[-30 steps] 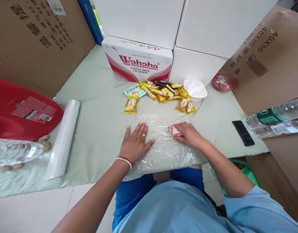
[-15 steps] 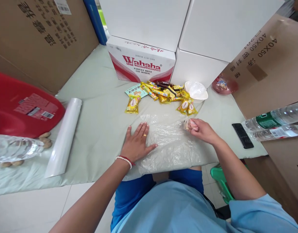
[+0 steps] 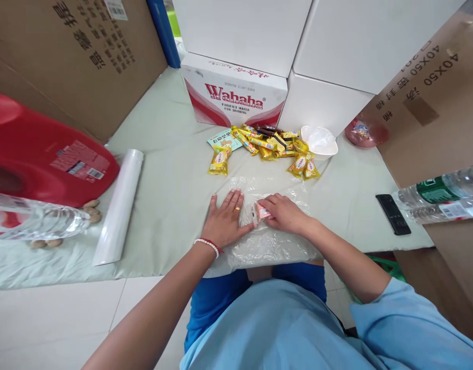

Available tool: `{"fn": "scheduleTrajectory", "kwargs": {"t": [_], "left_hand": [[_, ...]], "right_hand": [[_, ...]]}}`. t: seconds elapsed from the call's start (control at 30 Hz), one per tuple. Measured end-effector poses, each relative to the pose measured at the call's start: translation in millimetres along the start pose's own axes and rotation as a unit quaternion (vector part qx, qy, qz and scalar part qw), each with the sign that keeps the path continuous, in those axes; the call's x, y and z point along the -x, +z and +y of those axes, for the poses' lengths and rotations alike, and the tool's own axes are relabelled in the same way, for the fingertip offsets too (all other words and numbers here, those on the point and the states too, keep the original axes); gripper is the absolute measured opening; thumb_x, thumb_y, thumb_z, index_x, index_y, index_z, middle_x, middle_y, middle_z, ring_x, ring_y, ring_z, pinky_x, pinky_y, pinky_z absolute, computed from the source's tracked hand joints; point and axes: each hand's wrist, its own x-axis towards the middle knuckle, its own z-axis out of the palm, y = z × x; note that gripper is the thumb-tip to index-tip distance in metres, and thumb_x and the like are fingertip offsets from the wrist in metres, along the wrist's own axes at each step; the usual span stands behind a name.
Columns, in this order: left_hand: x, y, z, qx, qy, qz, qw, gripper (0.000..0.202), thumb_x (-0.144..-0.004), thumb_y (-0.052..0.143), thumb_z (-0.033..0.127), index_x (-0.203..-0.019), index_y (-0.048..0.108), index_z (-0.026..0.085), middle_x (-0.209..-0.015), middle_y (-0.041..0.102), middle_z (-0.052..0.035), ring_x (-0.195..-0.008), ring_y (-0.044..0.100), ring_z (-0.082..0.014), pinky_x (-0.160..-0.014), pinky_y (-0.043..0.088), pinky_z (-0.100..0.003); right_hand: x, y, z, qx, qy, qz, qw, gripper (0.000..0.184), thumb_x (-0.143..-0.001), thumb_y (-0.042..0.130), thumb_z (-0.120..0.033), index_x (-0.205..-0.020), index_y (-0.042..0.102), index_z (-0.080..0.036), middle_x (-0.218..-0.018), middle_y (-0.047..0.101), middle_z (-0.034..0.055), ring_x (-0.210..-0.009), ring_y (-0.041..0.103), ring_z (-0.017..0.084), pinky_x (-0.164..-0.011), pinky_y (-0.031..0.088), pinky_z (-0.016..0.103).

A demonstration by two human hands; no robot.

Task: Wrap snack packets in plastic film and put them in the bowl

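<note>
My left hand (image 3: 223, 220) lies flat with fingers stretched out, pressing on the left side of a clear plastic sheet (image 3: 277, 249). In my right hand (image 3: 285, 213) is a small pink packet (image 3: 262, 211) with a whitish, dark-marked end, gripped between thumb and fingers. The packet is low over the middle of the sheet, close to my left thumb; its exact kind is partly hidden. Behind the sheet lie yellow-wrapped snacks (image 3: 220, 160), several more wrapped sticks (image 3: 263, 142) and a light green packet (image 3: 221, 137).
At the back stand a Wahaha water carton (image 3: 236, 97) and a white bowl (image 3: 320, 142). To the left are a white roll (image 3: 121, 205), a red jug (image 3: 55, 154), a bottle (image 3: 39, 218) and walnut-like nuts (image 3: 93, 211). A black phone (image 3: 393, 214) and bottles (image 3: 440, 190) lie right.
My right hand has moved left across the plastic sheet with the pink packet, from the right side to beside my left thumb. My left hand stays flat on the sheet. The view has shifted slightly.
</note>
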Motion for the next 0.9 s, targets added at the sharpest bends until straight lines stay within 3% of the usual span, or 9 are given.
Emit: {"fn": "scheduleTrajectory", "kwargs": {"t": [0.13, 0.4, 0.6, 0.8, 0.9], "left_hand": [[0, -1.5, 0, 0.003, 0.001, -0.004, 1.0, 0.092, -0.101, 0.039, 0.073, -0.169, 0.025, 0.012, -0.177, 0.019, -0.0162, -0.165, 0.019, -0.0348, -0.132, 0.003, -0.07], [2, -0.5, -6, 0.019, 0.017, 0.012, 1.0, 0.089, -0.101, 0.042, 0.069, -0.169, 0.026, 0.014, -0.175, 0.024, -0.0181, -0.164, 0.025, -0.0345, -0.131, 0.0, -0.069], [3, 2.2, -7, 0.017, 0.018, 0.027, 0.999, 0.085, -0.102, 0.042, 0.067, -0.168, 0.029, 0.015, -0.174, 0.028, -0.02, -0.161, 0.03, -0.0387, -0.128, -0.002, -0.076], [4, 1.8, -7, 0.008, 0.024, 0.033, 0.999, 0.088, -0.101, 0.043, 0.069, -0.169, 0.026, 0.015, -0.174, 0.026, -0.0213, -0.161, 0.031, -0.0376, -0.13, 0.001, -0.073], [9, 0.4, -10, 0.003, 0.035, 0.075, 0.997, 0.084, -0.103, 0.046, 0.065, -0.168, 0.028, 0.015, -0.174, 0.026, -0.0216, -0.161, 0.032, -0.0367, -0.131, 0.002, -0.071]], "right_hand": [[17, 21, 15, -0.061, -0.022, 0.067, 0.996, 0.075, -0.09, 0.079, -0.039, -0.156, 0.049, -0.019, -0.154, 0.055, 0.0177, -0.139, 0.05, 0.035, -0.115, 0.043, 0.052], [23, 21, 14, -0.04, 0.01, 0.066, 0.997, 0.052, -0.098, 0.068, -0.023, -0.149, 0.059, -0.023, -0.144, 0.065, 0.0132, -0.125, 0.057, 0.031, -0.106, 0.045, 0.049], [28, 24, 12, -0.032, 0.046, 0.085, 0.995, 0.051, -0.097, 0.067, -0.024, -0.148, 0.06, -0.024, -0.139, 0.066, 0.0128, -0.122, 0.055, 0.03, -0.102, 0.044, 0.046], [31, 31, 13, -0.042, 0.048, 0.104, 0.993, 0.052, -0.098, 0.067, -0.024, -0.149, 0.059, -0.025, -0.136, 0.065, 0.0134, -0.12, 0.054, 0.03, -0.102, 0.043, 0.046], [29, 34, 13, -0.044, 0.041, 0.104, 0.993, 0.051, -0.097, 0.067, -0.023, -0.148, 0.061, -0.025, -0.138, 0.065, 0.0131, -0.122, 0.054, 0.03, -0.103, 0.043, 0.046]]}}
